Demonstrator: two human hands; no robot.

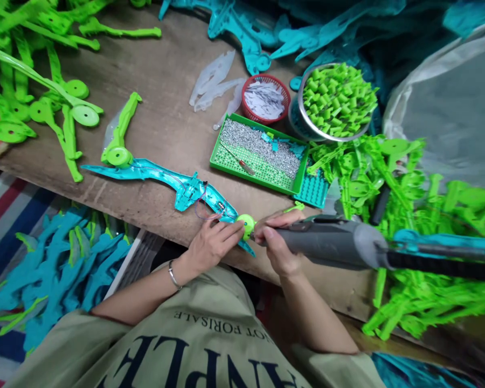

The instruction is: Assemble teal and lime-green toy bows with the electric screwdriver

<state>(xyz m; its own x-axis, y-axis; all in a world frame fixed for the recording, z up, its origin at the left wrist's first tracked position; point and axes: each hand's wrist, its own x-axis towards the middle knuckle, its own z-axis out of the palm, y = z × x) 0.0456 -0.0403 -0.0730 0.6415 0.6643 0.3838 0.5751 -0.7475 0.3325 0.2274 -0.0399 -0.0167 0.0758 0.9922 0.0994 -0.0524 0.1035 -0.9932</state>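
A long teal plastic toy shell (pixel 161 177) lies across the wooden table (pixel 161 124), with thin red wires on its middle. My left hand (pixel 212 242) pinches a small round green part (pixel 246 223) against the shell's near end. My right hand (pixel 277 242) grips a grey electric screwdriver (pixel 327 245), its tip pointing left at the green part. A silver bracelet circles my left wrist.
A green tray (pixel 258 156) holds small screws and a hand screwdriver. Behind it stand a red basket (pixel 265 98) and a metal bowl of green pieces (pixel 337 99). Green plastic parts (pixel 388 178) pile at right and far left; teal shells (pixel 60 269) lie below the table.
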